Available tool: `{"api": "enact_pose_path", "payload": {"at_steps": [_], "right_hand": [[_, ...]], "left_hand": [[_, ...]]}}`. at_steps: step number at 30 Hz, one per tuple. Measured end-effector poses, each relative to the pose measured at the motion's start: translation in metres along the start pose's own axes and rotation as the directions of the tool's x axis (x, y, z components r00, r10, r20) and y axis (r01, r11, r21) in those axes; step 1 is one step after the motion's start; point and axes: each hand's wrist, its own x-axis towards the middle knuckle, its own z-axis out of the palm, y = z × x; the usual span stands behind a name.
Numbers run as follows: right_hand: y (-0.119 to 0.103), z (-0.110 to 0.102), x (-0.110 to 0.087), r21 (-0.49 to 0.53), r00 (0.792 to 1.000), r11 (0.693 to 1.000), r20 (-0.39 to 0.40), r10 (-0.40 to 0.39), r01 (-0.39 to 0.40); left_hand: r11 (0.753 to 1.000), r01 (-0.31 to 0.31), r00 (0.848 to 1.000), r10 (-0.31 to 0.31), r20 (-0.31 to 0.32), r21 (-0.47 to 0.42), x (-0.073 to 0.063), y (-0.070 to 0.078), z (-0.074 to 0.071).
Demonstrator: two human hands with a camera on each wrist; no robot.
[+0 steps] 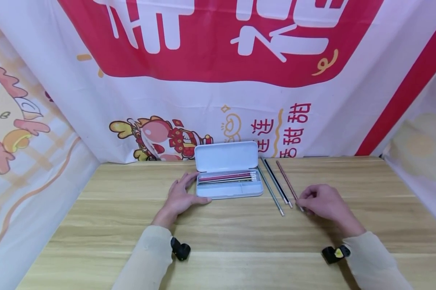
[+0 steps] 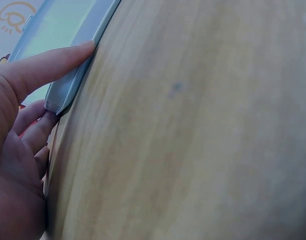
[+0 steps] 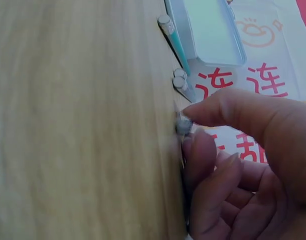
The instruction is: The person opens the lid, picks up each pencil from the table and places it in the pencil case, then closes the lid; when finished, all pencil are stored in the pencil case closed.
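Observation:
A pale blue pencil case (image 1: 218, 191) lies with its lid (image 1: 226, 157) raised, several pencils (image 1: 225, 177) in its back compartment. My left hand (image 1: 179, 196) holds the case by its left end, thumb (image 2: 53, 65) along the front edge and fingers around the far left corner. To the right, my right hand (image 1: 321, 200) pinches the near end of a reddish pencil (image 1: 286, 177) between thumb and index finger. That pencil's silvery end (image 3: 183, 125) shows by the fingertips, close over the table. The other right fingers are curled.
Between case and right hand lie a green pencil (image 1: 272, 193) and two dark pencils (image 1: 277, 183), near ends toward me. A printed cloth (image 1: 174, 100) hangs behind the wooden table (image 1: 239, 233), with more cloth at both sides.

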Motion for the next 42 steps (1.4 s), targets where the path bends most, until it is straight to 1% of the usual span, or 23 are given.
{"api": "enact_pose_path", "payload": {"at_steps": [6, 8, 10, 13, 15, 19, 22, 24, 32, 35, 42], "right_hand": [[-0.001, 0.001, 0.0, -0.026, 1.0, 0.999, 0.004, -0.019, 0.019], [0.001, 0.001, 0.001, -0.02, 1.0, 0.999, 0.004, -0.028, 0.028], [0.005, 0.0, 0.003, 0.008, 0.999, 0.999, 0.009, -0.032, 0.032], [0.013, -0.002, 0.006, 0.102, 0.999, 0.995, 0.034, -0.026, 0.022], [0.019, -0.005, 0.008, 0.185, 0.998, 0.983, 0.064, -0.016, 0.004], [0.027, -0.01, 0.012, 0.337, 0.992, 0.94, 0.129, 0.007, -0.05], [0.031, -0.013, 0.013, 0.404, 0.987, 0.912, 0.16, 0.007, -0.072], [0.032, -0.014, 0.013, 0.428, 0.985, 0.901, 0.171, 0.001, -0.075], [0.033, -0.015, 0.013, 0.459, 0.982, 0.885, 0.189, -0.01, -0.079], [0.033, -0.016, 0.012, 0.469, 0.98, 0.881, 0.198, -0.033, -0.065], [0.031, -0.02, 0.01, 0.461, 0.986, 0.887, 0.163, -0.042, -0.039]], "left_hand": [[1.0, 0.005, 1.0, -0.005, -0.002, -0.005, -0.001, 0.0, 0.0], [1.0, 0.004, 1.0, -0.004, -0.001, -0.005, 0.0, 0.0, 0.0], [1.0, 0.001, 1.0, -0.001, 0.0, -0.004, 0.0, 0.0, 0.0], [1.0, -0.004, 1.0, 0.004, 0.003, -0.002, 0.0, -0.001, 0.0], [1.0, -0.008, 1.0, 0.008, 0.005, 0.0, 0.0, -0.001, 0.0], [1.0, -0.009, 1.0, 0.009, 0.006, 0.003, 0.001, -0.001, 0.0], [1.0, -0.008, 1.0, 0.008, 0.005, 0.006, 0.0, -0.001, 0.0], [1.0, -0.007, 1.0, 0.007, 0.004, 0.007, 0.0, -0.001, 0.0], [1.0, -0.016, 1.0, 0.016, 0.001, 0.002, 0.0, -0.001, 0.0], [1.0, -0.016, 1.0, 0.016, 0.001, 0.004, 0.0, -0.002, 0.0], [1.0, -0.012, 1.0, 0.012, 0.006, 0.006, 0.001, -0.002, 0.0]]}}
